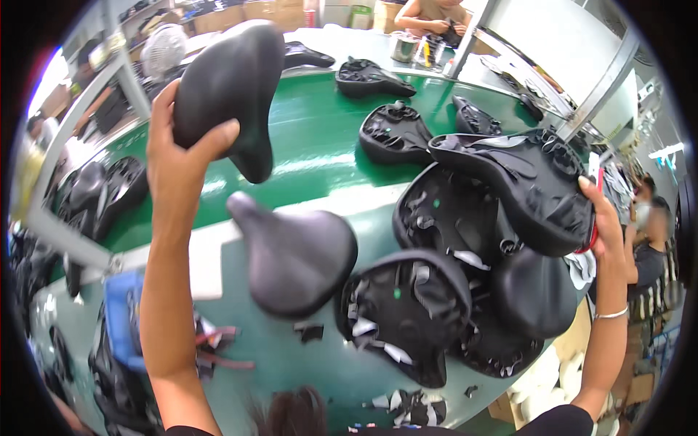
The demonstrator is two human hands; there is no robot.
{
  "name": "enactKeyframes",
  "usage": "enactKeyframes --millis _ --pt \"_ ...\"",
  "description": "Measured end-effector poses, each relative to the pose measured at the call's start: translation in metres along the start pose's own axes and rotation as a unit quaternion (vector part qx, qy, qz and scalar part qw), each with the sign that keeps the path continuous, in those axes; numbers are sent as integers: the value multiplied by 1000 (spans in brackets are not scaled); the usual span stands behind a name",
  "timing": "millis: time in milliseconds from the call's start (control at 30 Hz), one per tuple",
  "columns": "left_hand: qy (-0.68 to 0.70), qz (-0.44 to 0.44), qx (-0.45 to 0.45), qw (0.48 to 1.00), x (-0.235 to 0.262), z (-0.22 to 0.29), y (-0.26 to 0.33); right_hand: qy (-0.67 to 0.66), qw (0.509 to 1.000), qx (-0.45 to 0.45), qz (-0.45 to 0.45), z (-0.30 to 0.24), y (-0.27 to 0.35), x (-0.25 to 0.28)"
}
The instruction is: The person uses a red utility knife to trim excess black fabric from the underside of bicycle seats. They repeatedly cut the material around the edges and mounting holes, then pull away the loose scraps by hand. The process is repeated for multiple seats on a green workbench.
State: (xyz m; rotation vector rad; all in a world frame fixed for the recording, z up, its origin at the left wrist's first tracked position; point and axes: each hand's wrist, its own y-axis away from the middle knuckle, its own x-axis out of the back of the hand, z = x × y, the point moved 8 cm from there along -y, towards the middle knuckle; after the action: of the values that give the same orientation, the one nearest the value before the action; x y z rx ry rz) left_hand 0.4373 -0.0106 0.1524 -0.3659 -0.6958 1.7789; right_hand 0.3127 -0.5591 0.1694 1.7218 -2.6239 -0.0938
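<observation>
While we hold one bike saddle point(231, 86) up in the left hand point(177, 156), fingers clamped round its waist, the right hand point(602, 221) grips the rear edge of another saddle point(527, 182) turned underside up, over the pile on the green table point(313, 145). Both look light with a stiff shell and soft, slightly slick padded cover, so we'd grab at the narrow waist or rear rim. Count: two in hand, one loose saddle point(294, 254) mid-table, roughly four in the pile, four further back.
</observation>
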Motion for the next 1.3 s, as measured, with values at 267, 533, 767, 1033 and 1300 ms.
enactKeyframes --millis 267,533,767,1033,1300 --pt "-357 -125 -253 891 106 152 264 267 941 209 -5 11 130 -53" --pt "-249 -178 -78 949 148 145 387 159 928 -35 -337 166 270 -225" --pt "39 196 486 851 198 31 391 202 912 77 -349 220 288 -270" --pt "-355 107 359 857 218 70 386 168 871 88 -454 219 324 -254" --pt "-419 -193 154 874 92 91 347 231 866 82 -435 199 326 -264"
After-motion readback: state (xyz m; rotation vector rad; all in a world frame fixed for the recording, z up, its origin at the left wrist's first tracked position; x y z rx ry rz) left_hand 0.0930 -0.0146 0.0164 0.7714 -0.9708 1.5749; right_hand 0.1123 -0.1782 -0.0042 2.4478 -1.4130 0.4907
